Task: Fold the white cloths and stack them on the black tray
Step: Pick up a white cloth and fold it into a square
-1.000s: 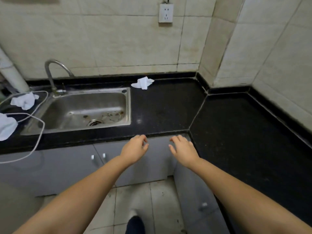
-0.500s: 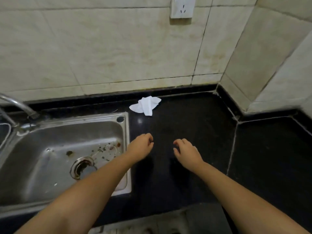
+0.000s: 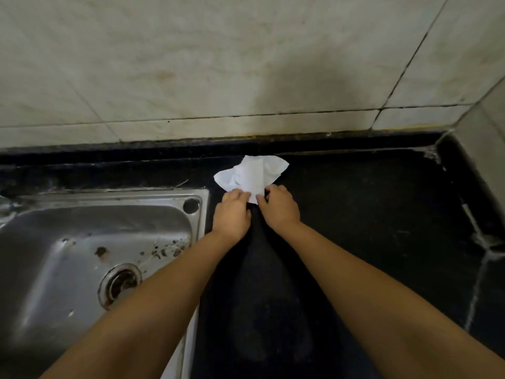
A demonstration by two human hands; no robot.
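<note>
A crumpled white cloth (image 3: 252,175) is lying on the black tabletop (image 3: 355,214), close to its back edge where it is meeting the tiled wall (image 3: 218,64), and just past the back right corner of the steel sink (image 3: 82,242). The cloth is sitting bunched, with a flatter strip running down its middle and loose flaps spreading to either side.

Both of the person's hands are reaching in from the near edge and meeting at the cloth's near end. The left hand (image 3: 232,212) is lying with its fingers curled over the cloth's near left part, its grip closing on the fabric there. The right hand (image 3: 278,207) is sitting just beside it, fingers bent and pinching the cloth's near right corner, so its grip is likewise taking hold of the fabric. The two hands are nearly touching each other, with a narrow point of white cloth showing between them.

The sink is lying sunk into the left part of the tabletop, its basin stained and speckled around the drain (image 3: 120,283). To the right, the tabletop is turning a corner along the side wall.
</note>
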